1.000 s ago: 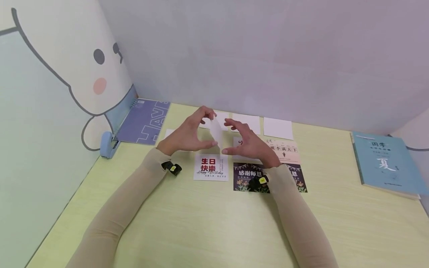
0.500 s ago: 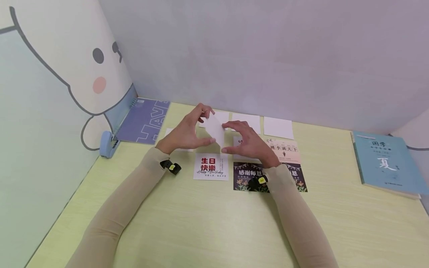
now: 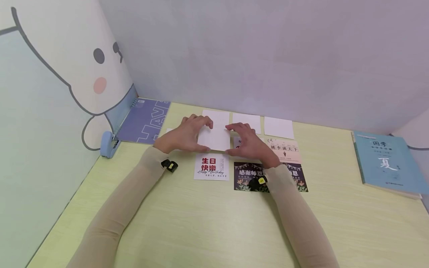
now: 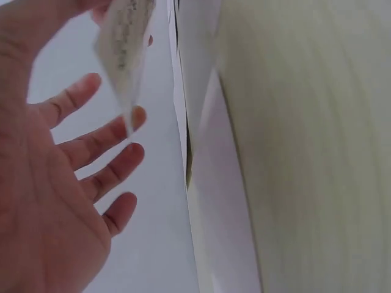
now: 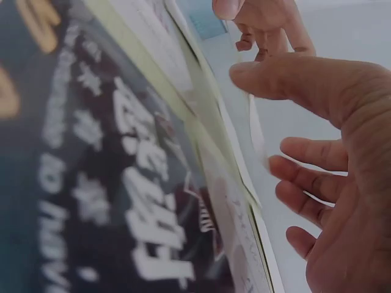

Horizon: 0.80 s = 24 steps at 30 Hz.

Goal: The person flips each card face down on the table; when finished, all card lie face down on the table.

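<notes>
"Left hand first: how does it lie?"

"Curved like a loose C, thumb and a fingertip gripping the white card at its near side edge. Its remaining fingers are spread behind, as the left wrist view shows."

"And the right hand?"

"Much the same shape, mirrored. Thumb and one fingertip hold the opposite edge, the other fingers part-bent and slightly fanned."

"So where is the card exactly?"

"Between both hands, raised off the table. Its plain side faces the head camera; the left wrist camera catches small print on the other side, too blurred to read."

"What lies around it?"

"Just nearer the person is the birthday card, with red characters and 'Happy Birthday' in script. Behind, along the wall, three blank-faced cards lie in a row, the leftmost partly covered by the raised one."

"Under the right arm?"

"Dark flowered print with white lettering, partly hidden by the wristband. A cream card lies just beyond it."

"Farther out?"

"Blue book well to the right; on the left, a purple-blue notebook against the wall, a light-blue stapler-like object just beside it."
</notes>
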Available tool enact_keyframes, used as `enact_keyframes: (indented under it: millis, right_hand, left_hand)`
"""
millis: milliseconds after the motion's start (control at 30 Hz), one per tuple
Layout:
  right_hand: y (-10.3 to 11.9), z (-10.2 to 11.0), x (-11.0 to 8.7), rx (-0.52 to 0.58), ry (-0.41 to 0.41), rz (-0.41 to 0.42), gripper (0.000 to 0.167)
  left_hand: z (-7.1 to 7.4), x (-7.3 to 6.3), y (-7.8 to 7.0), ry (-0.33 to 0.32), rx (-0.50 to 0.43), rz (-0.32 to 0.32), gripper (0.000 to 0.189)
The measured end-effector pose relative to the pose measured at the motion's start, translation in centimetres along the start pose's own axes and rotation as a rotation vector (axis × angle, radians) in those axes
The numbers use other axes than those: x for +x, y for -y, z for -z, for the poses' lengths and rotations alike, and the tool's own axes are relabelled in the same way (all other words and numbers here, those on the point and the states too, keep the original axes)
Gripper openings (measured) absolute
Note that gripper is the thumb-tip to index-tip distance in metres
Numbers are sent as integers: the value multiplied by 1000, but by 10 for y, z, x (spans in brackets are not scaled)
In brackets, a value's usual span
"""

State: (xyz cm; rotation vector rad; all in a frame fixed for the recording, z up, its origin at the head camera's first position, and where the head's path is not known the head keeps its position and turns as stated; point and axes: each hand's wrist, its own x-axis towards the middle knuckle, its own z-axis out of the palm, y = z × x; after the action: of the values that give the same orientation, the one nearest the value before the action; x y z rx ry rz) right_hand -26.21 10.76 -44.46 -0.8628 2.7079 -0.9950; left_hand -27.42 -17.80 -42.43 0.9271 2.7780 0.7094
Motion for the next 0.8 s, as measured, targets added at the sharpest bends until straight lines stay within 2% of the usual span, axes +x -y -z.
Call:
enact_keyframes:
  millis: [133, 300, 433, 633, 800]
  right_hand:
    - [1, -3, 0, -9, 16, -10, 98]
    - [4, -2, -1, -6, 12, -5, 104]
    - [3, 1, -1, -7, -7, -11, 102]
    - [5, 8, -3, 62, -50, -9, 97]
    - [4, 10, -4, 88, -53, -13, 92]
  left_hand:
    - [-2, -1, -1, 41, 37, 35, 73]
    - [-4, -1, -1, 58, 62, 60, 75]
    - [-4, -1, -1, 60, 67, 69, 77]
    - [-4, -1, -1, 54, 66, 67, 77]
    - [-5, 0, -1, 64, 69, 76, 74]
